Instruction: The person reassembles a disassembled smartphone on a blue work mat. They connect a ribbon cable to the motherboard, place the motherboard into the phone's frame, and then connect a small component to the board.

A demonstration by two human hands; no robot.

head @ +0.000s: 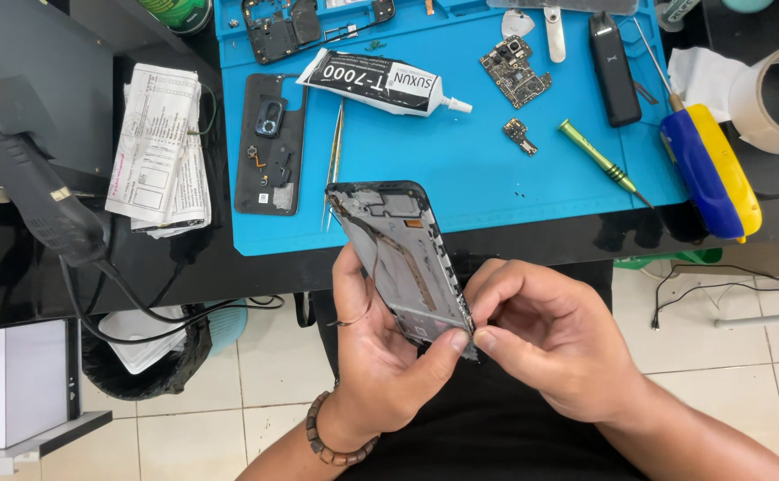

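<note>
Grey phone frame (398,258) cradled by left hand (381,365), right hand (545,334) pinching its edge.

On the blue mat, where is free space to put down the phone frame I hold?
The blue mat is bare in its lower middle, between the tweezers, the small circuit board and the green screwdriver. Its top edge is crowded with parts; the phone back cover fills the left side.

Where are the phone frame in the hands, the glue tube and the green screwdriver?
phone frame (398,249): head view, on its middle inner face.
glue tube (372,82): head view, on its black body.
green screwdriver (590,153): head view, on its green handle.
</note>
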